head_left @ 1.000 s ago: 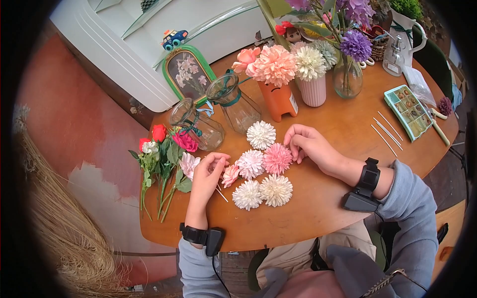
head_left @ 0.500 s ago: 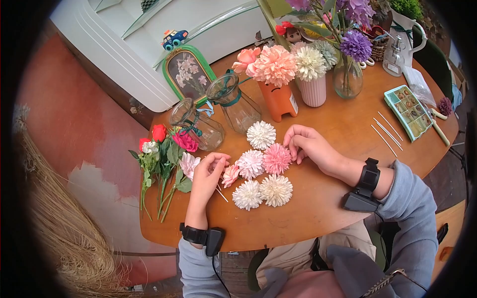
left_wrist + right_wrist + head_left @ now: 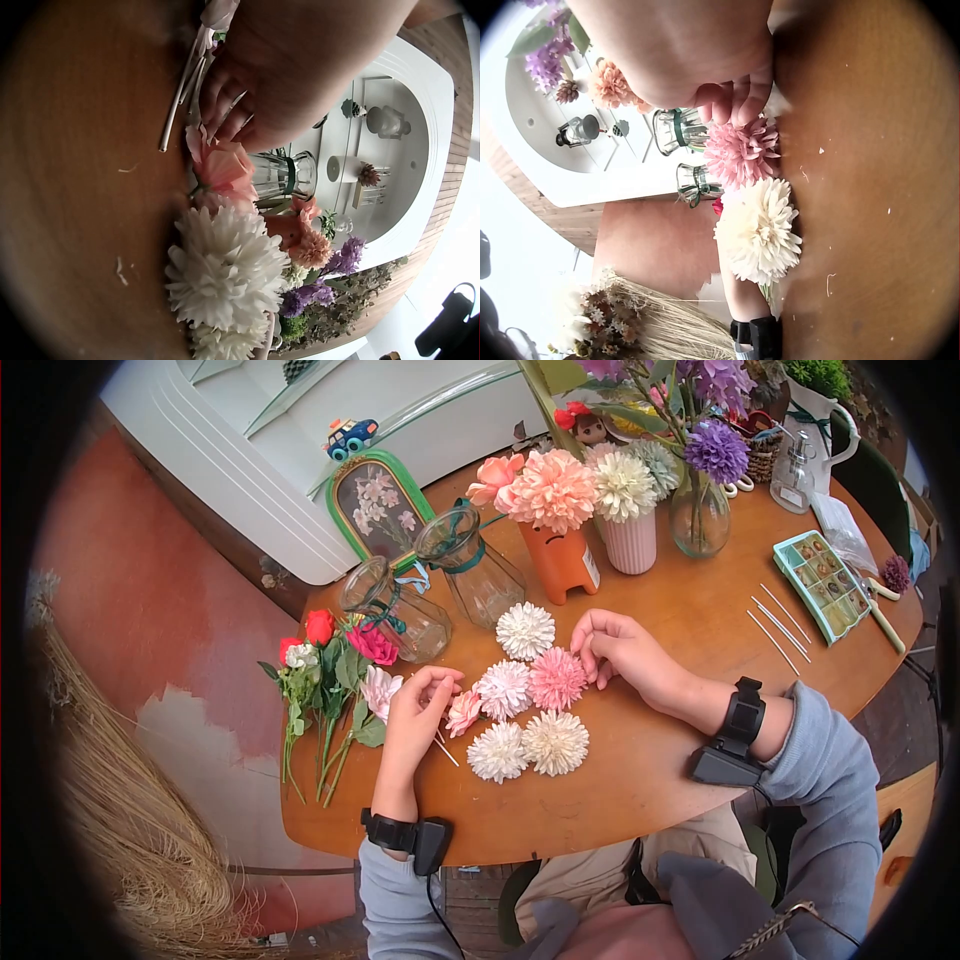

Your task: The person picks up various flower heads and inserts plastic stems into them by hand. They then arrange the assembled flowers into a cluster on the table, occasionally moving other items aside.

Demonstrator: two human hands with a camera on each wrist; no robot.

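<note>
My left hand (image 3: pixel 420 712) rests on the table with loosely bent fingers, between a pale pink flower (image 3: pixel 381 692) and a small peach-pink rose (image 3: pixel 464 713). In the left wrist view its fingertips are right at the petals of that rose. On the other side, my right hand (image 3: pixel 630 657) lies with relaxed, bent fingers at the edge of a pink chrysanthemum head (image 3: pixel 558 679). Grouped around it are a blush-white head (image 3: pixel 504 690), a white head (image 3: pixel 525 631), a second white head (image 3: pixel 497 752) and a cream head (image 3: pixel 555 742). Neither hand grips anything visible.
Two glass vases (image 3: pixel 475 580) with green ribbons stand behind the flower heads, next to an orange pot (image 3: pixel 562 565). Stemmed roses (image 3: pixel 330 690) lie at the left. White sticks (image 3: pixel 780 622) and a compartment box (image 3: pixel 825 585) are at the right. Several filled vases line the back.
</note>
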